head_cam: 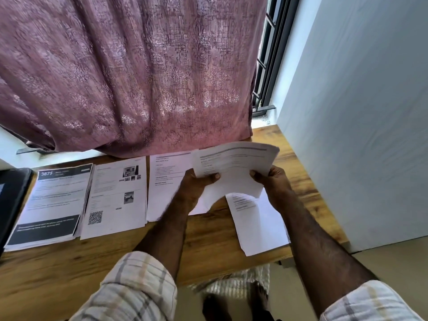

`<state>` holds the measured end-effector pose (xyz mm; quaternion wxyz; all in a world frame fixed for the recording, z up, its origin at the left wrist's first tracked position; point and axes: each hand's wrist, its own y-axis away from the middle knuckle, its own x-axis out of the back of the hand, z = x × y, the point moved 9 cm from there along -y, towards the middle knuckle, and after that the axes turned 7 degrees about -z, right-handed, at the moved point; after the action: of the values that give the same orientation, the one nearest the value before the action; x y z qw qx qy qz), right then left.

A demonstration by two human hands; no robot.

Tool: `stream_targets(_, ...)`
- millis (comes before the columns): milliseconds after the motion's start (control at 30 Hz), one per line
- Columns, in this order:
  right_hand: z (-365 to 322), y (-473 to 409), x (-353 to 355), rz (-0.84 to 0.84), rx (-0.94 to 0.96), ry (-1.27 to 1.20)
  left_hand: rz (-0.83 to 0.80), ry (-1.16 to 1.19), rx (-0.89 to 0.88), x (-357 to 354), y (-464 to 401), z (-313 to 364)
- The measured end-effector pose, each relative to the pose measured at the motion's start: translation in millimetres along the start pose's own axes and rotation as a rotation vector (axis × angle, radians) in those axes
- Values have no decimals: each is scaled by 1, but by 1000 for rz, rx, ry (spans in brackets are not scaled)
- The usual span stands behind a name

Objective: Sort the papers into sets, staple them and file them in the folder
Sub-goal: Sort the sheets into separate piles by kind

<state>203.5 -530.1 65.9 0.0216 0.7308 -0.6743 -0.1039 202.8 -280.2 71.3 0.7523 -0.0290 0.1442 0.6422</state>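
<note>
- A dark folder (12, 200) is lying at the table's far left edge, partly cut off from view.
- A thick stack with a black-banded cover (52, 205) is sitting just beside it.
- A pile showing photos and a QR code (115, 195) is lying next, touching that stack.
- A text-only pile (166, 181) is resting behind the left hand (194, 184), which is partly covering it.
- The left hand is pinching a bowed sheaf of papers (234, 167), thumb on top.
- The right hand (271, 179) is pinching the sheaf's other side above a tilted sheet (259, 223) overhanging the wooden table (203, 246).
- A mauve curtain (129, 72) is hanging behind.
</note>
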Motion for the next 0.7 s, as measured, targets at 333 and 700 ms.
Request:
stream_targets(333,38,4,7,84,-114,179,112,-259,38,12,8,-45)
stream_targets(700,75,0,-18,3,-443,403,197,-553,211,69,28,-55)
